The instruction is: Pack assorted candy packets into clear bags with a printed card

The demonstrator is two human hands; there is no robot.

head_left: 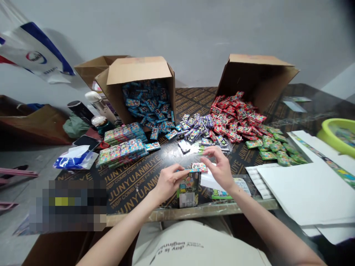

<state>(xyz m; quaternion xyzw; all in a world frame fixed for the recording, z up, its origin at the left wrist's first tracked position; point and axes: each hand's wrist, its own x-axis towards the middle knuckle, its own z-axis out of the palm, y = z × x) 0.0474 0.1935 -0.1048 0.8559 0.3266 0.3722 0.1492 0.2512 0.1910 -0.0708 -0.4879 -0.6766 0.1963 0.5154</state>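
Note:
My left hand (169,181) is closed on the top of a small dark printed box (189,194) near the table's front edge, its fingers lying along the upper rim. A blue strip of packet edge shows under the fingertips. Just behind the box is a red packet (200,167). My right hand (219,168) hovers to the right of it, thumb and bent fingers apart, with nothing visible between them. Beyond the hands lie small purple packets (198,125), red packets (235,116) and green packets (277,146), in loose heaps.
A carton (138,72) spills blue packets (149,103) at the back left; another carton (255,70) stands behind the red heap. Stacked packet sets (122,151), bottles (97,101) and a tissue pack (76,158) lie left. White sheets (302,188) and a yellow-green basin (332,127) are right.

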